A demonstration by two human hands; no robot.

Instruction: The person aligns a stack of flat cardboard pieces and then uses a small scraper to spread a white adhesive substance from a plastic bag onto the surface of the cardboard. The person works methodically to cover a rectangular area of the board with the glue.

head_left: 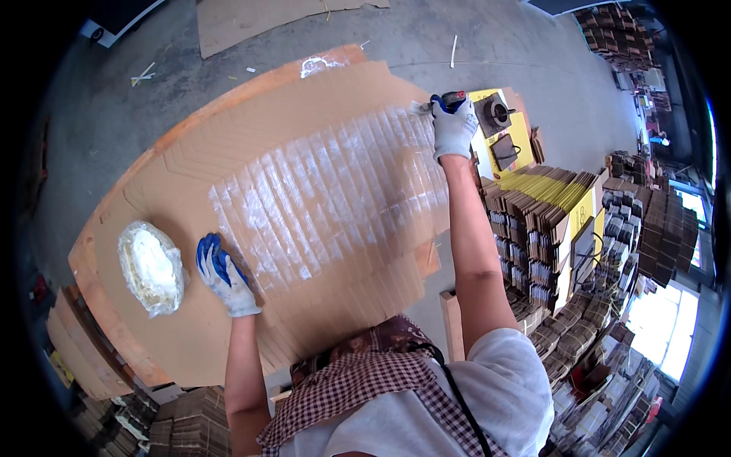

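Observation:
Overlapping brown cardboard sheets [190, 183] lie fanned out on a wooden table [82, 255], and wet white paste [320, 190] is smeared in stripes across their exposed strips. My right hand [454, 129], in a white glove with blue fingers, is closed round a brush [419, 108] at the far right end of the pasted area. Its handle is mostly hidden in my grip. On the left, my gloved left hand [222, 274] rests on the cardboard beside the first strips, fingers stretched out. Left of it sits a plastic-lined bowl [151, 268] of white paste.
Right of the table rises a pile of folded cardboard [537, 194] with yellow panels. A dark metal weight-like piece [496, 113] lies on yellow board by my right hand. More cardboard bundles [563, 339] stand at the right. A flat cardboard sheet [266, 23] lies on the floor beyond.

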